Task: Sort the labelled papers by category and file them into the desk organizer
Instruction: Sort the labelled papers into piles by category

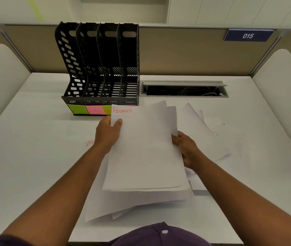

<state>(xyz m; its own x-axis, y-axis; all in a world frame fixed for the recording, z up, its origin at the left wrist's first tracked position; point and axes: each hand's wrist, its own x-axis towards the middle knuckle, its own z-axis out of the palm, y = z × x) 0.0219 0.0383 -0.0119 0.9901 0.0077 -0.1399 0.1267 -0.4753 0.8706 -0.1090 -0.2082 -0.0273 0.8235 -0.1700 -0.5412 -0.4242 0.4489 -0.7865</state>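
Smooth white sheets (144,157); perforated black organizer (102,68).

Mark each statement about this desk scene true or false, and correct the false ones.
1. The top sheet reads FINANCE. True.
2. The black desk organizer is already full of papers. False: its compartments look empty.
3. Both hands hold the paper stack. True: the left hand grips the top corner, the right hand the side.
4. The blue sign reads 051. False: it reads 015.
5. Coloured sticky labels sit on the organizer's front. True.
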